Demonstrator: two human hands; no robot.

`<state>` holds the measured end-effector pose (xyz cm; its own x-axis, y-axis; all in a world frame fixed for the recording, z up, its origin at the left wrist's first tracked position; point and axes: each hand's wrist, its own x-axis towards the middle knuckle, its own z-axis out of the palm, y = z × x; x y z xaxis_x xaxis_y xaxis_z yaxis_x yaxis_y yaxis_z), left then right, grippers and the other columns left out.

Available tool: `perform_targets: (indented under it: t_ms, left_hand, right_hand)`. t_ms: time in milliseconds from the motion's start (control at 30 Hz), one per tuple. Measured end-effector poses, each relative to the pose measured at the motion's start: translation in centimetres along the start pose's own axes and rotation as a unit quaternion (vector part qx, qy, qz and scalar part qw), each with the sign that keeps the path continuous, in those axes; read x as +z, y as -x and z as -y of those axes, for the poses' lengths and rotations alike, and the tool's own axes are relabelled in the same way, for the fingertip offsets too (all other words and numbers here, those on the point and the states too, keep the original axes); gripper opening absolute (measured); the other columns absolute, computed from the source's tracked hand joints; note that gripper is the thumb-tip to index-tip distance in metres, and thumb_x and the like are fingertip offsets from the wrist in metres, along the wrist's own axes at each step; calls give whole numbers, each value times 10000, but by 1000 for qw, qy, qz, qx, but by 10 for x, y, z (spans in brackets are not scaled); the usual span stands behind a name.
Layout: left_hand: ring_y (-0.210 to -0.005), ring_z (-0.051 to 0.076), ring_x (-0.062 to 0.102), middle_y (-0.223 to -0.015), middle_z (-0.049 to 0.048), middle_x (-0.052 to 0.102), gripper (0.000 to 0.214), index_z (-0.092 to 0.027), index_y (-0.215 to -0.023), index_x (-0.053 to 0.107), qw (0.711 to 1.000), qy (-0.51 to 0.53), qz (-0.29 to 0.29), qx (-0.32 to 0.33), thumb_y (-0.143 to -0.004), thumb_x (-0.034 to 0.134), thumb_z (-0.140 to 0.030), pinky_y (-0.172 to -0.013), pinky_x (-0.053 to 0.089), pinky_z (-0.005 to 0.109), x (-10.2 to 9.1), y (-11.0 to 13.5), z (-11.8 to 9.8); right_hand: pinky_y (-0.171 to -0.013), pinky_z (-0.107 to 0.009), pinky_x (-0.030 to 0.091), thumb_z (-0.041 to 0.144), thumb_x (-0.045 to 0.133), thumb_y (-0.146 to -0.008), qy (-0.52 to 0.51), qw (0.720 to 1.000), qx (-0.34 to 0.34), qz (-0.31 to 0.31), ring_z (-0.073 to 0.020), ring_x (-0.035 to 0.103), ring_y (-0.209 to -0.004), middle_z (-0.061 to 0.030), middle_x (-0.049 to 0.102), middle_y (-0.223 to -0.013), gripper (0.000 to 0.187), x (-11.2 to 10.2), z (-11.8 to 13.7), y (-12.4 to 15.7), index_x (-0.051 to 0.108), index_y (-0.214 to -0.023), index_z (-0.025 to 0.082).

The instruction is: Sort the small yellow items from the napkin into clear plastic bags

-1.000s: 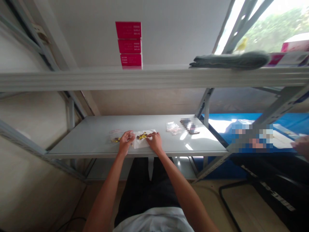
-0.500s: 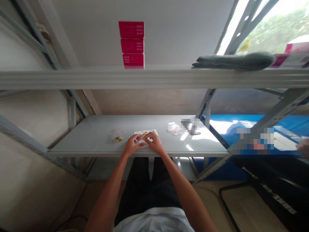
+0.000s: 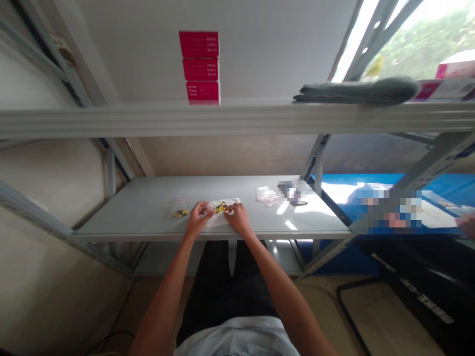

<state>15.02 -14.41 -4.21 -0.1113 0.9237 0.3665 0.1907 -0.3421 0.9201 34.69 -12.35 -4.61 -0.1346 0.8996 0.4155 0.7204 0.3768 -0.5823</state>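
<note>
A small white sheet [image 3: 217,222], paper or cloth, lies near the front edge of the grey shelf, with a little pile of yellow and dark pieces [image 3: 220,208] on it. My left hand [image 3: 198,217] is at the sheet's left side, thumb and fingers pinched together; a pale, see-through bit shows at the fingertips, too small to name. At the right side of the pile, my right hand [image 3: 238,217] has its fingers curled and drawn together over the sheet; what they grip is hidden. Left of my hands lies a clear zip bag [image 3: 179,202] with more yellow and dark pieces.
Clear bags [image 3: 266,196] and a blurred-out item [image 3: 293,193] lie to the right on the grey shelf [image 3: 141,212]. Overhead, an upper shelf [image 3: 237,121] carries stacked red boxes [image 3: 200,69] and a folded grey cloth [image 3: 356,92]. Another person's hand [image 3: 466,225] shows at far right.
My hands have moved apart, the left one going left, and the yellow pieces between them show more fully. The view has shifted slightly.
</note>
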Motion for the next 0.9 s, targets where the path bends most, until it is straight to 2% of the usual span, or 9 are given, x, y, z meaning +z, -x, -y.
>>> perform_targets:
  t_ms: [133,300,433,600,733,800,900]
  left_hand:
    - [-862,198,674,-871,20,720,503,-210,-1089,628,999,-19,29,3,-701,836,-453,-796,462,294,1,1,-6]
    - [-813,198,667,-815,3,708,511,-207,-1084,633,999,-31,43,-1,-694,834,-470,-772,450,294,1,1,-7]
    - [-814,198,665,-804,-5,700,522,-208,-1079,644,999,-35,40,-7,-678,841,-478,-775,450,288,1,2,-6]
    - [-786,190,659,-786,-12,697,501,-222,-1085,647,998,-38,47,1,-692,837,-467,-762,460,284,2,3,-5]
    - [-787,194,658,-769,-17,690,503,-223,-1074,647,998,-36,47,1,-679,845,-463,-772,468,289,3,3,-4]
    - [-767,188,650,-770,-17,691,505,-225,-1058,652,998,-45,49,-3,-664,854,-467,-752,464,284,4,3,-4]
    - [-719,176,627,-782,-17,699,526,-233,-1046,660,995,-76,61,1,-636,874,-482,-709,454,277,4,4,-4]
  right_hand:
    - [-856,-332,483,170,671,-867,20,1000,-3,14,-244,571,-978,-62,699,-932,146,0,1,0,782,-931,240]
    - [-882,-337,482,185,681,-873,26,999,-19,8,-246,562,-997,-68,688,-950,225,1,2,-1,771,-1068,251]
    - [-873,-328,482,202,680,-884,32,999,-19,23,-241,562,-1004,-71,683,-957,134,1,1,-2,788,-947,249]
    - [-881,-325,476,209,685,-887,29,998,-50,23,-235,552,-997,-62,681,-957,135,0,3,-1,775,-981,249]
    - [-892,-334,470,170,662,-895,35,997,-65,31,-241,552,-1002,-71,684,-942,131,1,3,-2,774,-884,236]
    - [-907,-341,467,162,641,-905,3,997,-71,20,-232,562,-988,-67,691,-933,146,0,3,-3,768,-879,229]
    - [-872,-327,478,207,617,-931,-97,991,-87,6,-202,583,-918,-53,698,-924,143,-4,4,-4,759,-921,218]
